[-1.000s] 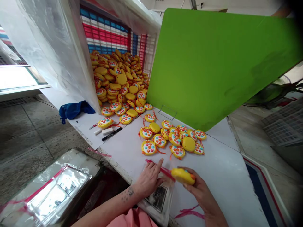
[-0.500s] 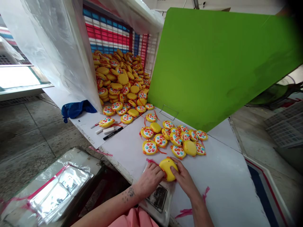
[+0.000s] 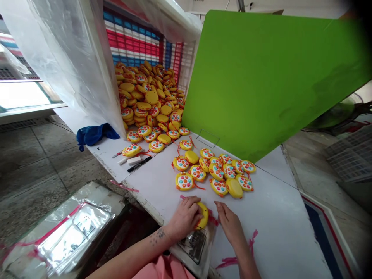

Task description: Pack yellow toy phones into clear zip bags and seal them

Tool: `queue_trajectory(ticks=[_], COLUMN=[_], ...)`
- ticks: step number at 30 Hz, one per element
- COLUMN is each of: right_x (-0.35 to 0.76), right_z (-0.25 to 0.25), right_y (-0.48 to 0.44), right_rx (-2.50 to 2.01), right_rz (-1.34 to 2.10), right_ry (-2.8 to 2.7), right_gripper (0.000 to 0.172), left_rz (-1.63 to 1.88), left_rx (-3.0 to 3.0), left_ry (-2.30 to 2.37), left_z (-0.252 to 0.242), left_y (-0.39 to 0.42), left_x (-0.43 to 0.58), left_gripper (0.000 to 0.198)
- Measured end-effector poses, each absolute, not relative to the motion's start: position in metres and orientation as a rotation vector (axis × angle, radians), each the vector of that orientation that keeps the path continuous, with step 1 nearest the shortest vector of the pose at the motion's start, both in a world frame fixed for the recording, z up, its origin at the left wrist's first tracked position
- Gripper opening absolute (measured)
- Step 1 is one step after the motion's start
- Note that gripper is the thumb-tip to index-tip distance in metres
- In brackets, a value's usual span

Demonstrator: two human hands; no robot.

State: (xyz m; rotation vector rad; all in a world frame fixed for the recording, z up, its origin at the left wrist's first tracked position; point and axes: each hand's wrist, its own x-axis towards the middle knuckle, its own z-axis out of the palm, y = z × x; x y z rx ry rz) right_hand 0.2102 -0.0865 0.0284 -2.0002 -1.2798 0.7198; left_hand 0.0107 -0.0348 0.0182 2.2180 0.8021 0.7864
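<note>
At the near edge of the white table (image 3: 270,217) a clear bag (image 3: 193,245) is laid flat, its printed lower part hanging over the table's rim. The left hand (image 3: 184,219) is curled over a yellow toy (image 3: 204,215) at the mouth of the bag; the fingers are closed around the toy's near side and only its far rim is left showing. Just beside it the right hand (image 3: 230,224) is held palm down with the fingers stretched forward, the fingertips set against the red strip (image 3: 213,221) along the bag's mouth. Whether that strip is pinched cannot be told. A few torn pink strips (image 3: 236,259) are scattered on the table by the right wrist, and a stack of clear bags (image 3: 72,236) is seen lower down at the left, off the table.

Beyond the hands a cluster of loose toys (image 3: 215,173) is spread out – some with coloured buttons up, some showing plain yellow backs. Further left a black marker (image 3: 139,164) and a white block (image 3: 133,160) are laid side by side, with a blue cloth (image 3: 93,133) behind them. At the far end a heap of toys (image 3: 151,99) is piled inside a striped crate – flanked by a hanging plastic sheet (image 3: 66,50) on the left and an upright green board (image 3: 270,77) on the right
</note>
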Motion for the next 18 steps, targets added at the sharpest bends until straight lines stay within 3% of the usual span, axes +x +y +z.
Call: queue_trajectory(ticks=[6,18], right_x=[0.193,0.181], right_z=[0.021,0.025], right_y=[-0.096,-0.097], right_rx=[-1.857,-1.741], right_rz=[0.898,0.849], right_ry=[-1.211,-1.140], right_gripper=[0.051,0.050], left_rz=[0.611,0.529], left_rx=[2.171,2.210], left_ry=[0.755,0.758], left_z=[0.040,0.050], left_y=[-0.023,-0.022], left_x=[0.012,0.010], left_gripper=[0.003,0.002])
